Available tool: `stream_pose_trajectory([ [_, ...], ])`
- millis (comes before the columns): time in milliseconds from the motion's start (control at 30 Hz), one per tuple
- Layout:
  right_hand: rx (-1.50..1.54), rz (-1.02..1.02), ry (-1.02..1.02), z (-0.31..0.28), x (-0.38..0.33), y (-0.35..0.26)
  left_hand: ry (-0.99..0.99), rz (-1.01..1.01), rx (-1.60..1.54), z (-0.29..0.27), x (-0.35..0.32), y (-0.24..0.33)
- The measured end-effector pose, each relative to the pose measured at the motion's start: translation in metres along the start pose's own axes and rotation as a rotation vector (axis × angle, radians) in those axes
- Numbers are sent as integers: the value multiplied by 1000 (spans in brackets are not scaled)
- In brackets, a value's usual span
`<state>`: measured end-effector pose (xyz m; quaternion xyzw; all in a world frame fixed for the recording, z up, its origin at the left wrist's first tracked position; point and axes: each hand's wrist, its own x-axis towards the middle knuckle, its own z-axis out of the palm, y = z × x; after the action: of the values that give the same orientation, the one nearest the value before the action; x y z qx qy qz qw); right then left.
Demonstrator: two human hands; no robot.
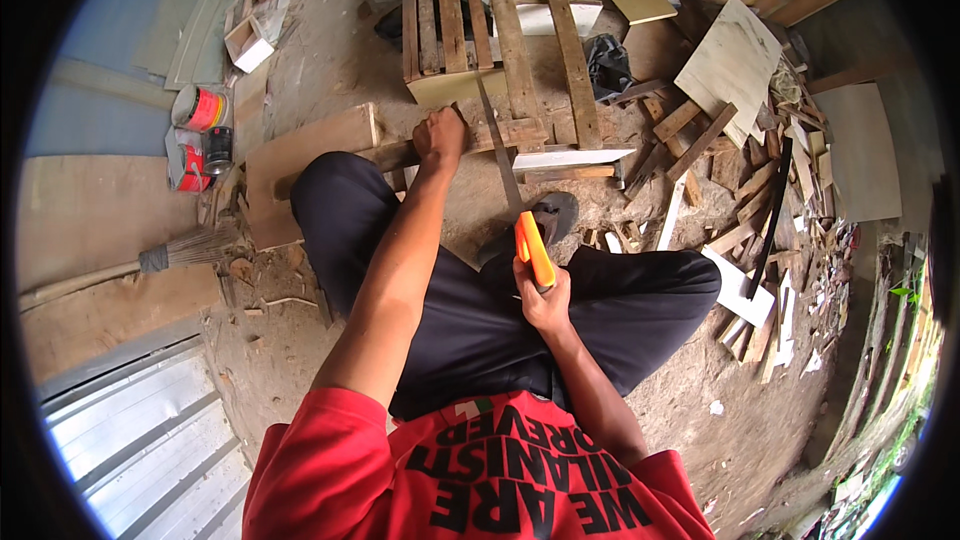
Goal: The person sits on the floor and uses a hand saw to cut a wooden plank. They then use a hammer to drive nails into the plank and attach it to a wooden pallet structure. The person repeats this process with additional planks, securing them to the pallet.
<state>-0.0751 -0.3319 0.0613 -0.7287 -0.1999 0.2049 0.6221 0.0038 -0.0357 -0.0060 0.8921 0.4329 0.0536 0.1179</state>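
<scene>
Currently | wooden batten [400, 153] is being pinned to the ground by the closed left hand [440, 135], beside the pallet [490, 30] | orange-handled saw [533, 250] is being gripped in the closed right hand [543, 302], blade [497, 145] crossing the batten.

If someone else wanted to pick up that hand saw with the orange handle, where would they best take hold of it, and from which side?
By the orange handle, coming from the near end, toward the person's lap. The right hand already has its grip there. The thin metal blade runs away from it across the wooden strip that the left hand presses down, so the far end looks like bare blade and probably offers no safe hold.
</scene>
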Motion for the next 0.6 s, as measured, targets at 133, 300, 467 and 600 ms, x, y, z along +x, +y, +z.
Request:
stream_pose_trajectory([
  [133, -34, 20, -37, 4, 0, 4, -72, 11, -60, -5, 2, -2],
  [300, 33, 105, -46, 5, -3, 18, -91, -29, -96, -8, 0, 3],
  [467, 105, 125, -74, 6, -2, 28, 42, 25, -148, 5, -3, -6],
  [600, 176, 136, -106, 12, 4, 19, 36, 45, -143, 4, 0, -6],
])
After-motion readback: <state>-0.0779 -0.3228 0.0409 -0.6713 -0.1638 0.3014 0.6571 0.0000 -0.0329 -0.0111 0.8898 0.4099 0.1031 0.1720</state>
